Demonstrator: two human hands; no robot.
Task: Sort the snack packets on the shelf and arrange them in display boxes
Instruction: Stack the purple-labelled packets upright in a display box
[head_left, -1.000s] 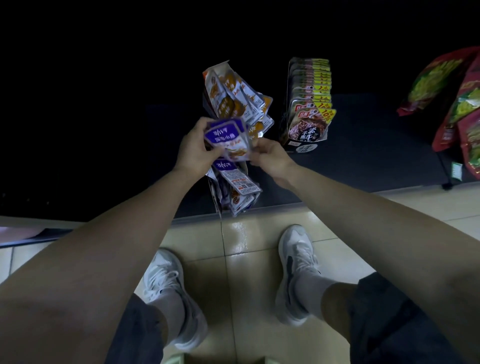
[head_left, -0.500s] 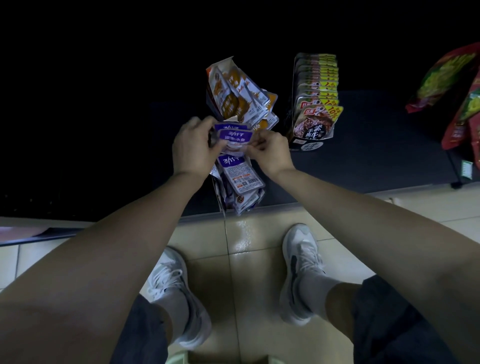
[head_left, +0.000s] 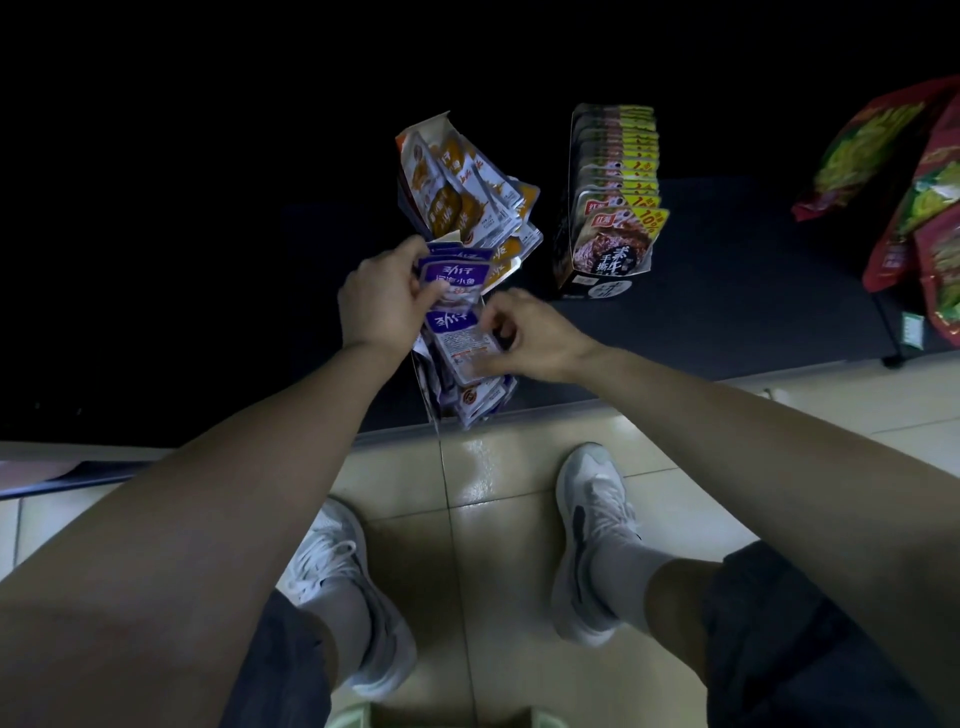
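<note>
Mid-sort, gathering purple packets. Left hand (head_left: 387, 299) up over the shelf (head_left: 727, 291), fingers (head_left: 415, 280) clamped round a small stack of purple packets (head_left: 454, 275), labels facing up. Right hand (head_left: 524, 338) just beside and a touch lower, fingers (head_left: 488, 332) curled and pinching down on the topmost loose purple packet (head_left: 465, 351), white back showing; firmly gripped or merely touched, cannot tell for sure, though contact looks real.

Directly under both sets of fingers: a jumbled pile of purple packets (head_left: 467, 400) spilling toward the shelf's front edge. Just beyond the left fingers: orange packets (head_left: 462, 192) fanned out untidily in their display box (head_left: 402, 202). Off past the right fingers, well apart: a black display box (head_left: 589, 278) packed neatly upright with dark snack packets (head_left: 618, 228), apparently finished. Far right: red and green bags (head_left: 909, 182) hanging, untouched.

Step in hand, by the look of it: collecting purple from the mix, one at a time, into the left stack. Next move likely calls for lifting that pinched packet clear, turning it label-up to match, sliding it onto the held stack without loosening the left grip. Plenty of purple below, orange not yet straightened. Early-to-middle of the job.
</note>
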